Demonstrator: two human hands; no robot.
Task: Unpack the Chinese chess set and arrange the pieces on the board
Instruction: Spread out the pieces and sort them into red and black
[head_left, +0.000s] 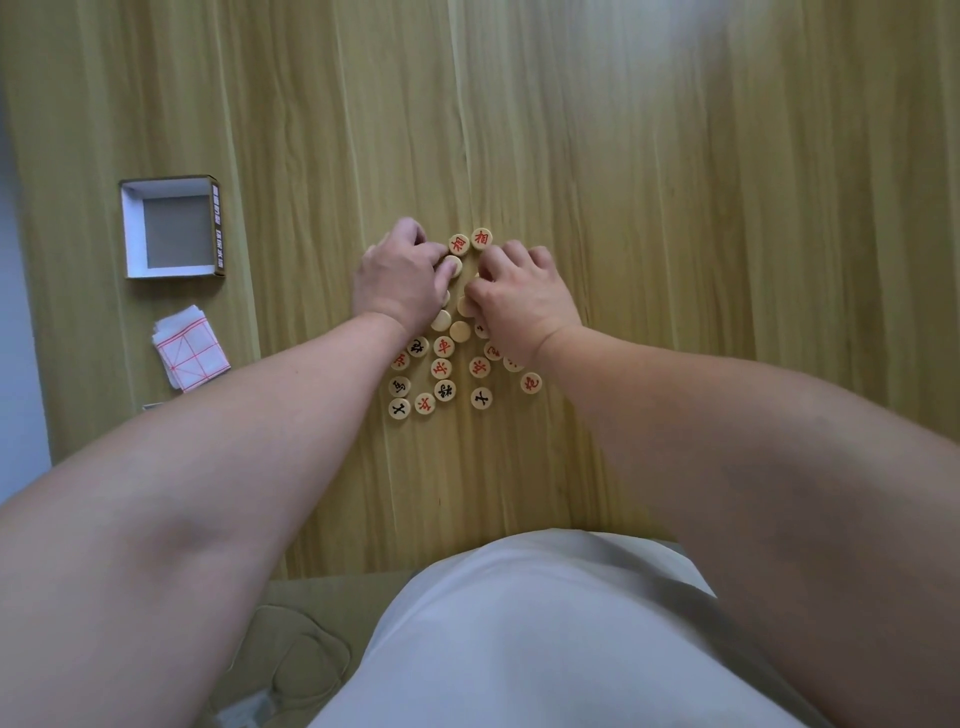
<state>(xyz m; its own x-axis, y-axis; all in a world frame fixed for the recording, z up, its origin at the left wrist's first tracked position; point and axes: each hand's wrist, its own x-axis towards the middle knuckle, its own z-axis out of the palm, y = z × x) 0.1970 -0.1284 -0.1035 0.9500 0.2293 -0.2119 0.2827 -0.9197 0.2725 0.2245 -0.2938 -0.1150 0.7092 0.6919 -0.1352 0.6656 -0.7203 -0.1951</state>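
Several round wooden chess pieces lie loose in a cluster on the wooden table, some showing red or black characters, some blank side up. Two red-marked pieces sit side by side at the cluster's far end. My left hand rests on the left of the pile, its fingertips pinching a blank-faced piece. My right hand is curled over the right of the pile, its fingers pressing on a piece. The folded paper board, white with red lines, lies at the left.
An open white box with a dark printed side stands at the left, beyond the folded board. The table's near edge runs just in front of my white-clothed torso. A beige cushion lies below the edge.
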